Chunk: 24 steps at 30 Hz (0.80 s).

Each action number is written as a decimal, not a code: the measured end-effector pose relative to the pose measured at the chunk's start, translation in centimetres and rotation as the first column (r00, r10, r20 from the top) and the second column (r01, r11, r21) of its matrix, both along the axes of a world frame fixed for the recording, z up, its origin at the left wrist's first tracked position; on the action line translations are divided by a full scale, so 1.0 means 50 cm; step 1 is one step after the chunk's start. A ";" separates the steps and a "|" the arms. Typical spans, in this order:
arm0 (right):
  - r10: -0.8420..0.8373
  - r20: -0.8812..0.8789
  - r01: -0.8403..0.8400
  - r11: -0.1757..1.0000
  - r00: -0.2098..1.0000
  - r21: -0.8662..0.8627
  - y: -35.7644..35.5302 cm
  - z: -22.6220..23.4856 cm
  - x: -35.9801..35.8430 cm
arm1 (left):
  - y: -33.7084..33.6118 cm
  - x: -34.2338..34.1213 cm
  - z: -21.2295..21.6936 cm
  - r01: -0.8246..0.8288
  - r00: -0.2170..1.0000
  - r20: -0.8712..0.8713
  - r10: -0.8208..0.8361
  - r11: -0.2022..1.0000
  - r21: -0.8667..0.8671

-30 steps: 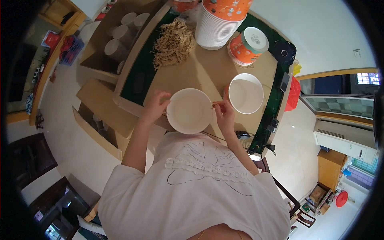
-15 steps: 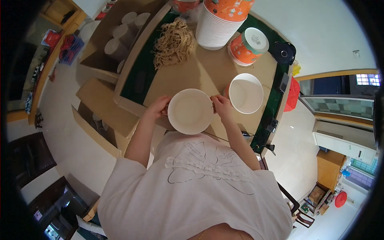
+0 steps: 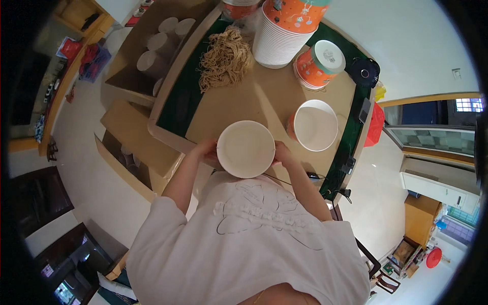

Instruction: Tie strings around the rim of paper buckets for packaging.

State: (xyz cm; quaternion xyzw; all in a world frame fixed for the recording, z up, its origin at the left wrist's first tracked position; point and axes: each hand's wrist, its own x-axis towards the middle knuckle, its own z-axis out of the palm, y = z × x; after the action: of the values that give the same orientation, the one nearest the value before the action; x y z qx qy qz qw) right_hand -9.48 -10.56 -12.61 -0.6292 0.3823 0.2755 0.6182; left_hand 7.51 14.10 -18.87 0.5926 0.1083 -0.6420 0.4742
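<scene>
Between my hands, near the table's front edge, is a round paper bucket [image 3: 246,149], its white inside facing up. My left hand [image 3: 206,151] is closed on the bucket's left side, with its fingertips hidden behind the wall. On the opposite side my right hand [image 3: 281,153] grips it too, its fingers partly hidden. Small dark marks show at the rim on both sides. Just to the right stands a second paper bucket [image 3: 315,126], open end up, with an orange outside.
A pile of tan cords [image 3: 225,60] lies farther back. Beside it rises a tall stack of orange-printed buckets [image 3: 279,43]; a shorter upside-down stack [image 3: 319,63] stands to its right. Cardboard boxes [image 3: 133,136] flank the table on the left. A black round device [image 3: 365,72] sits at the right edge.
Both hands have moved lower around the held bucket's sides, and the right hand has left its higher spot by the rim. The whole view has shifted slightly.
</scene>
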 end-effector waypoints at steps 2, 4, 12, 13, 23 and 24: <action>-0.157 0.055 0.157 0.988 0.986 0.006 0.010 0.013 -0.015 | -0.027 -0.003 0.098 0.061 0.998 -0.034 -0.060 0.997 0.045; -0.210 0.195 0.215 0.977 0.958 -0.004 0.010 0.049 -0.012 | -0.045 -0.008 0.162 -0.004 0.998 0.055 0.006 1.000 -0.026; -0.227 0.796 0.298 0.953 0.562 0.062 -0.219 0.258 0.000 | -0.234 0.040 0.414 0.235 0.803 0.576 0.152 0.807 -0.541; -0.320 0.835 0.313 0.931 0.447 0.189 -0.266 0.254 -0.003 | -0.287 0.032 0.453 0.310 0.723 0.656 0.219 0.745 -0.590; -0.273 0.823 0.702 0.685 0.498 -0.197 -0.551 0.329 0.123 | -0.640 0.036 0.417 0.646 -0.119 0.810 0.575 0.664 -0.377; -0.259 0.815 0.710 0.661 0.518 -0.242 -0.576 0.315 0.136 | -0.659 0.039 0.411 0.635 -0.092 0.814 0.573 0.664 -0.395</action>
State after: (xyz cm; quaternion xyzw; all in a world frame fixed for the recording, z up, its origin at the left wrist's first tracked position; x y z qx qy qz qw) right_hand -2.66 -39.38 3.16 -0.6909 0.3361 -0.3122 0.5588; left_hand 9.47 -18.85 1.67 0.6005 -0.5719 0.0356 0.5577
